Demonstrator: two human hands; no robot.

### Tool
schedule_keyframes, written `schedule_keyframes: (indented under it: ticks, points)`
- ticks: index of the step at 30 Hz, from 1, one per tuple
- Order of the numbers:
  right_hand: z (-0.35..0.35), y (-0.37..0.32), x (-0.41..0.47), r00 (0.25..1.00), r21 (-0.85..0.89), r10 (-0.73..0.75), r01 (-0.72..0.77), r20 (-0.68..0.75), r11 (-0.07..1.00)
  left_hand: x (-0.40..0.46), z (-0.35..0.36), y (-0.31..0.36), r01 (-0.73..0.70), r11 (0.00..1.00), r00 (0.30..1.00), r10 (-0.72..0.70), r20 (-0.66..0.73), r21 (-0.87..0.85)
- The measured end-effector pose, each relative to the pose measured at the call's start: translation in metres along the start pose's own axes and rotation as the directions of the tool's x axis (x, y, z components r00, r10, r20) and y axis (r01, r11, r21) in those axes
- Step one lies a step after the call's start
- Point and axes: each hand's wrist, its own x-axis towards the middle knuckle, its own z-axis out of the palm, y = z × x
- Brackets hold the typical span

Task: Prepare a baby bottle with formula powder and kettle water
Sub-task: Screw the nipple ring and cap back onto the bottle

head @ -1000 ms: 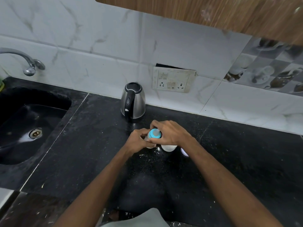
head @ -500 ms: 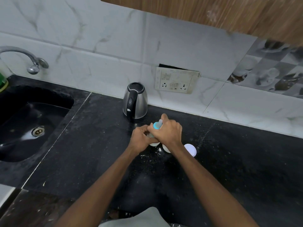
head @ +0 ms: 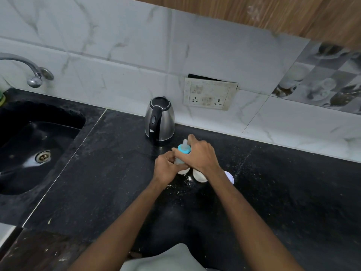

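A baby bottle (head: 180,159) with a blue collar and clear teat (head: 184,147) stands upright on the black counter (head: 109,184), just in front of the steel kettle (head: 159,120). My left hand (head: 167,169) grips the bottle's body from the left. My right hand (head: 201,155) wraps over the blue collar from the right, with one finger stretched toward the kettle. A white formula tub (head: 199,178) sits partly hidden under my right wrist, and its round white lid (head: 229,177) lies flat on the counter beside it. Spilled powder (head: 182,183) speckles the counter below my hands.
A black sink (head: 33,149) with a steel tap (head: 33,75) takes up the left side. A wall socket plate (head: 210,94) is on the tiled wall behind the kettle. A wooden cabinet (head: 273,12) hangs overhead.
My hands stay on the bottle and my right hand has turned on the collar, so the teat now shows above it. The camera has tilted, shifting the scene slightly.
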Motion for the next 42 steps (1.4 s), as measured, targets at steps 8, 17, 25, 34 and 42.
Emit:
schedule_keyframes:
  ticks: [8, 17, 25, 34, 42]
  points:
    - [-0.004, 0.000, 0.014, 0.993, 0.065, -0.018, 0.026, -0.114, 0.998, 0.013, -0.004, 0.016, -0.080, 0.990, 0.997, 0.081, 0.001, 0.116]
    - [-0.004, 0.012, 0.027, 0.966, 0.289, 0.002, -0.080, 0.259, 0.954, 0.009, 0.007, 0.004, -0.023, 1.000, 0.994, 0.024, -0.104, 0.015]
    - [0.009, 0.058, 0.062, 0.894, 0.261, -0.024, -0.105, 0.447, 0.960, 0.018, -0.022, -0.032, 0.118, 0.993, 0.981, -0.119, -0.155, -0.016]
    - [0.087, 0.048, 0.080, 0.833, -0.041, -0.055, 0.093, 0.551, 0.995, 0.020, -0.028, -0.043, 0.139, 0.990, 0.983, -0.141, -0.114, -0.029]
    - [0.121, 0.039, 0.074, 0.823, -0.222, -0.081, 0.245, 0.562, 0.944, 0.018, -0.039, -0.048, 0.142, 0.990, 0.982, -0.144, -0.122, -0.023]
